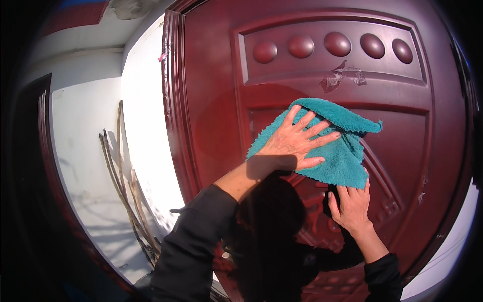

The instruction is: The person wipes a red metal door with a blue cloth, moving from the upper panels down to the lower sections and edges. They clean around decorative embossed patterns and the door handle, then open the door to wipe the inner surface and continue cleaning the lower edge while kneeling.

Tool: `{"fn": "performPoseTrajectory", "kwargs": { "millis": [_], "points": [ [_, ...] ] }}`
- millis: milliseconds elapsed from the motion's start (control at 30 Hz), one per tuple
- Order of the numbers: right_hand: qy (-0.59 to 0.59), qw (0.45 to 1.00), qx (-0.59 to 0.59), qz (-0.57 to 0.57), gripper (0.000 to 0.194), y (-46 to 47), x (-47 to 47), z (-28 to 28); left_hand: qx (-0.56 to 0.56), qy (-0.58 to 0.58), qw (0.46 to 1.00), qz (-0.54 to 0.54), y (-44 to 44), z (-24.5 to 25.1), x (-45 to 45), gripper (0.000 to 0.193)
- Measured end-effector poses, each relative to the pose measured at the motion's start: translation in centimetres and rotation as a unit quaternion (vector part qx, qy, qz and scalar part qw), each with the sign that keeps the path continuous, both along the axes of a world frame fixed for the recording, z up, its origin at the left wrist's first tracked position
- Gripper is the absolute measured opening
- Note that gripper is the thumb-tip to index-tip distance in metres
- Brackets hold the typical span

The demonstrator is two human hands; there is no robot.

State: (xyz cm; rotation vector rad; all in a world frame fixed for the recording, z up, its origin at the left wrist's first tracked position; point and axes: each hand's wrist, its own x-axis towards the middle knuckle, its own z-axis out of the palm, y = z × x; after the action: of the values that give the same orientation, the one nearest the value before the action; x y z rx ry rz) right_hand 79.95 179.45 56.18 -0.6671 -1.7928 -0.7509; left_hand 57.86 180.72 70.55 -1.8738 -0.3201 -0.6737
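A teal microfibre cloth [336,162] lies against a dark red panelled door [211,90], its upper edge folded over. My left hand [298,137] presses flat on the cloth with fingers spread, the fingertips by the fold. Lower right, my right hand [353,207] is at the cloth's bottom corner. Its fingertips go behind the cloth and are hidden, while the thumb rests apart near the door. Torn film or tape residue [341,79] sticks to the door above the cloth.
Round bosses [337,44] line the door's upper panel. At left, wooden sticks [120,181] lean by a white wall [83,124], beside the door frame [173,94]. Another dark doorway [32,158] stands further left. My shadow darkens the lower door.
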Motion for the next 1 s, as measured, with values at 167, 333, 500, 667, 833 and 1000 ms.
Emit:
{"fn": "performPoseTrajectory", "kwargs": {
  "millis": [167,333,500,667,833,1000],
  "points": [
    [0.015,0.993,0.063,-0.100,0.053,-0.4,2.4,-0.1,0.023,-0.423,0.883,0.203,1.0,6.1,-10.7,0.063],
    [-0.007,0.995,0.044,-0.095,0.056,-0.8,2.8,0.3,0.049,-0.641,0.710,0.289,5.8,8.6,-21.1,0.058],
    [-0.003,0.998,0.005,-0.057,0.058,-2.2,2.4,1.2,0.063,-0.545,0.778,0.305,5.7,13.9,-15.7,0.032],
    [-0.025,0.997,-0.013,-0.078,0.055,-2.2,4.3,1.0,0.074,-0.368,0.924,0.079,3.2,10.3,9.3,0.026],
    [0.021,0.998,-0.002,0.054,0.046,-3.1,4.4,1.5,-0.015,-0.089,0.984,-0.153,3.1,2.1,18.7,0.039],
    [0.044,0.998,0.031,0.046,0.042,-2.8,6.1,0.2,-0.021,-0.017,0.988,-0.152,4.2,-0.7,17.7,0.039]
  ]
}}
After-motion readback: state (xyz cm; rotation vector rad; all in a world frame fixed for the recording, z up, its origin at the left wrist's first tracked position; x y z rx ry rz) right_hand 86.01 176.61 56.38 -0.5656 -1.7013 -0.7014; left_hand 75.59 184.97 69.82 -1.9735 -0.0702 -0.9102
